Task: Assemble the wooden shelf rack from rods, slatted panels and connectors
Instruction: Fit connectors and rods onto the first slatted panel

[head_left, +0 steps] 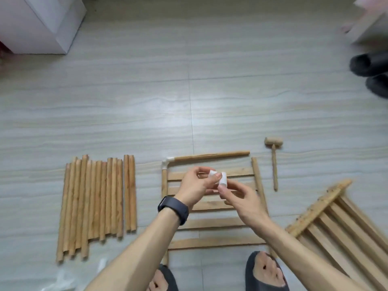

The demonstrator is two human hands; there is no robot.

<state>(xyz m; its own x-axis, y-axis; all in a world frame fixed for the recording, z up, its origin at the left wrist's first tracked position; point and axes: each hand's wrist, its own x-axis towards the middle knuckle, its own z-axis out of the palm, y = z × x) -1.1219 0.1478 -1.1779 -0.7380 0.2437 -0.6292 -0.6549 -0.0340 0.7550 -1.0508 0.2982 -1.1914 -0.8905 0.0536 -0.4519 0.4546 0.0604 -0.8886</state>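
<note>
Directly over the slatted panel (210,223) on the floor (189,101), both hands pinch one white connector (221,179): the left hand (194,184), watch (174,208) on its wrist, curls on the left end, and the right hand (241,198) grips the near right end with its fingertips. The panel's far left corner carries a fitted elbow connector (168,164) joined to a rod (212,156). Loose rods (96,202) lie well left, the mallet (274,162) to the right, and a second panel (340,223) at near right.

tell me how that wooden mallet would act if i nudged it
The mallet probably feels stiff and light, being small and all wood. Its round handle might roll, but the crosswise head would likely stop it. Lying flat on the floor, it should not tip.
</note>
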